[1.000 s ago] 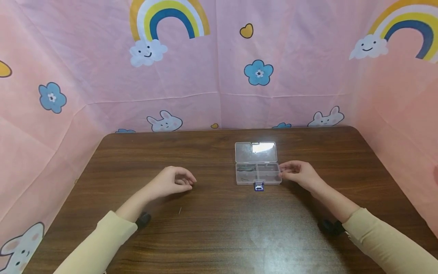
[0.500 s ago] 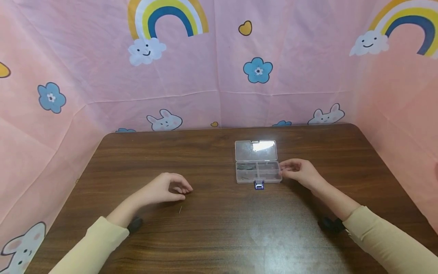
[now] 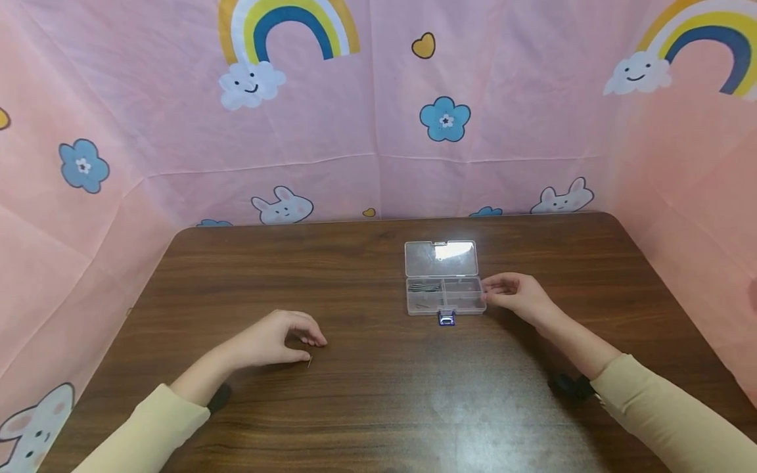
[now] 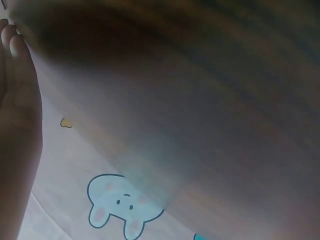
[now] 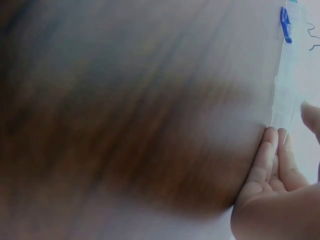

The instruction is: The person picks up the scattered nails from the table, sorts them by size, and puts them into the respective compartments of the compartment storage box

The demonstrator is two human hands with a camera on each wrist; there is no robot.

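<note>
A thin metal pin or nail (image 3: 310, 362) lies on the brown table, left of centre in the head view. My left hand (image 3: 272, 340) is over the table with its thumb tip at the pin and its other fingertips apart from the thumb. Farther right stands a clear plastic compartment box (image 3: 465, 305), lid up. My right hand (image 3: 518, 297) touches the box's right end with extended fingertips; in the right wrist view the thumb is apart from these fingers. Several thin metal pieces (image 3: 424, 288) lie in the back left compartment, and something small lies in the front left one.
The box's transparent lid (image 3: 422, 259) leans back behind it, and a blue-edged latch (image 3: 447, 318) hangs at its front. Pink patterned cloth (image 3: 331, 138) walls in the wooden table (image 3: 378, 407) at the back and both sides.
My left hand has moved toward me and slightly left, down to the pin, so its thumb now meets it. My right hand stays at the box.
</note>
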